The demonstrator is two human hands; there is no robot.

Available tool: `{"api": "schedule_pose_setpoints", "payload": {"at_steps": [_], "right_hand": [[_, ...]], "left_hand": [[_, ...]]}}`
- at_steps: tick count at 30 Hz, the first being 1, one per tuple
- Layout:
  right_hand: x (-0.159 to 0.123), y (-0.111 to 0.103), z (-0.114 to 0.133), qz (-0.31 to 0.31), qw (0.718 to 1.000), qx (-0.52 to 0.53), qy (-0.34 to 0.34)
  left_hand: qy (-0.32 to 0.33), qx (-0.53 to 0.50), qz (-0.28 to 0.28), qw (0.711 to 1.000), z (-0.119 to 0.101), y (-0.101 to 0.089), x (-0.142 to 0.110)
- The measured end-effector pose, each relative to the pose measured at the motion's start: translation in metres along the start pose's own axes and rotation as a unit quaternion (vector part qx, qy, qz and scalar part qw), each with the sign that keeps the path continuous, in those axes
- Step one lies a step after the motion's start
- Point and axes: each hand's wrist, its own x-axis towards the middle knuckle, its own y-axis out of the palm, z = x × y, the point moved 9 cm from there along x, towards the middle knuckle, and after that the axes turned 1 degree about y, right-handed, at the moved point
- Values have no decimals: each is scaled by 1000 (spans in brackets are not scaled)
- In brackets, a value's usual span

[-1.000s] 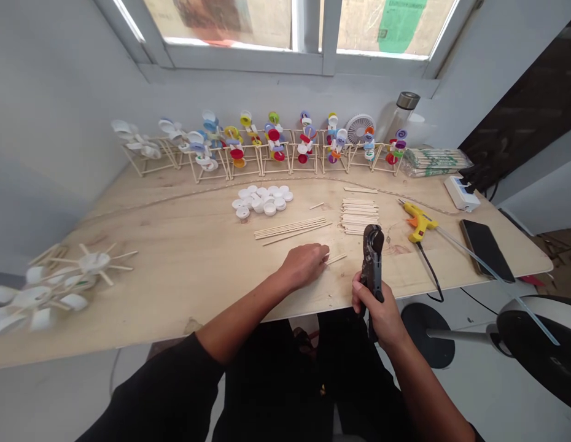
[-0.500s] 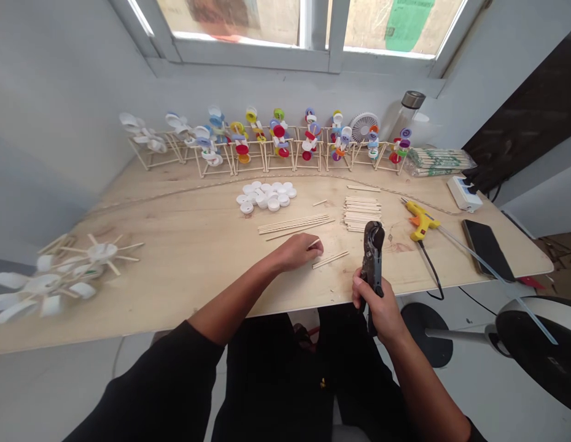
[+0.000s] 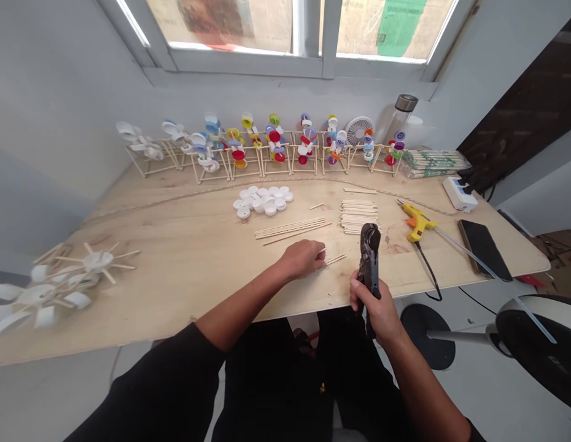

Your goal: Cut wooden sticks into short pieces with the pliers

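Observation:
My left hand (image 3: 304,258) is closed low over the table, and the tip of a wooden stick (image 3: 322,250) pokes out at its fingertips. Just right of those fingers, short cut sticks (image 3: 336,259) lie on the wood, their left ends hidden by the hand. In my right hand (image 3: 375,304), wrapped round the handles, stands a black pliers-like hand tool (image 3: 370,252), head up, at the table's front edge. Its jaws touch no stick. Several long sticks (image 3: 290,229) lie beyond my left hand. A stack of shorter sticks (image 3: 358,215) lies beyond the tool.
White bottle caps (image 3: 262,201) sit in a pile mid-table. Cap-and-stick wheels on stick frames (image 3: 276,162) line the wall. Unmounted wheels (image 3: 97,262) lie at left. At right are a yellow glue gun (image 3: 420,222), a phone (image 3: 484,248) and a power strip (image 3: 460,193).
My left hand first drew back left from the short sticks with a stick tip showing, then came right again beside them. My right hand keeps the tool in nearly the same place.

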Motion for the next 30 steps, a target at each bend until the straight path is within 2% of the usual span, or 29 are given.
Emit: {"api": "schedule_pose_setpoints", "payload": {"at_steps": [8,14,21,26,30], "right_hand": [[0,0,5,1,1000,-18,7],[0,-5,8,-9,1000,-4,-4],[0,-12,8,-16,1000,2,-5],[0,-20,4,-33,999,22,1],[1,-25,0,-39,999,31,7]], "left_hand": [[9,80,29,996,-16,1,3],[43,113,25,992,-24,-8,8],[72,153,-56,984,-46,-34,55],[90,165,-87,978,-62,-34,86],[90,160,-100,978,-63,-34,91]]}}
